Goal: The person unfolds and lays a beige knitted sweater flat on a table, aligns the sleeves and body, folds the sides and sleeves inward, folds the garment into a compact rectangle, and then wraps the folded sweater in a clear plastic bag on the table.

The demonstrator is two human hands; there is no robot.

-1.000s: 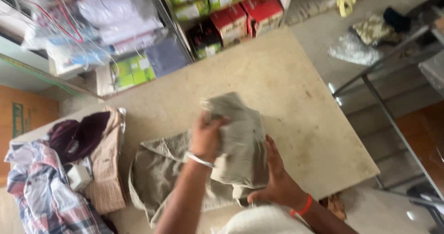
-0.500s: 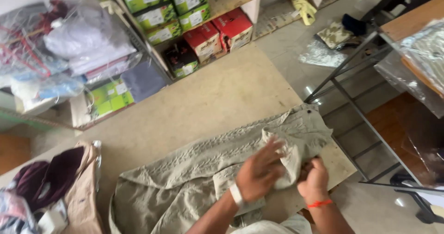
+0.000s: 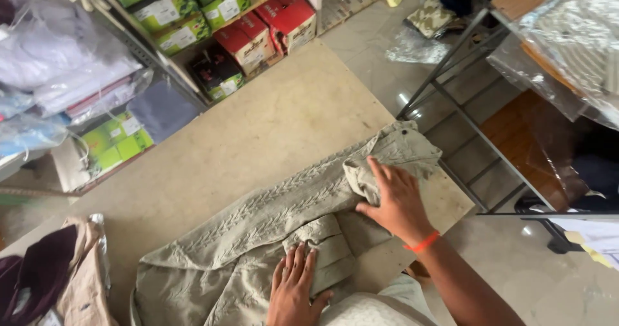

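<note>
- Presently noted: pale olive garment spread flat on the beige bench; long axis running diagonally, from the near-left corner of the view up toward the far-right bench edge; textured, cable-like pattern along its length.
- Right hand laid palm-down on the garment's far-right end, fingers extended and spread, pressing a folded-over flap rather than pinching it; orange band at the wrist; nothing gripped.
- Left hand resting flat on a folded panel of the same garment at the near edge, fingers straight and together, pointing away from the body; likewise open, holding nothing.
- Key relation: bulk of the cloth lying to the left of both hands, stretching down-left along the diagonal; right-hand end bunched just short of the bench corner, right beneath and beyond the right fingertips.
- Nearer hand: right for the bunched end and bench corner; left for the folded middle panel; the two hands near each other, not touching.
- Surroundings: second heap of clothing, maroon and tan, at the bench's far-left corner, well apart from the hands; shelves with red and green boxes beyond the bench; metal-framed rack to the right, clear of the bench.
</note>
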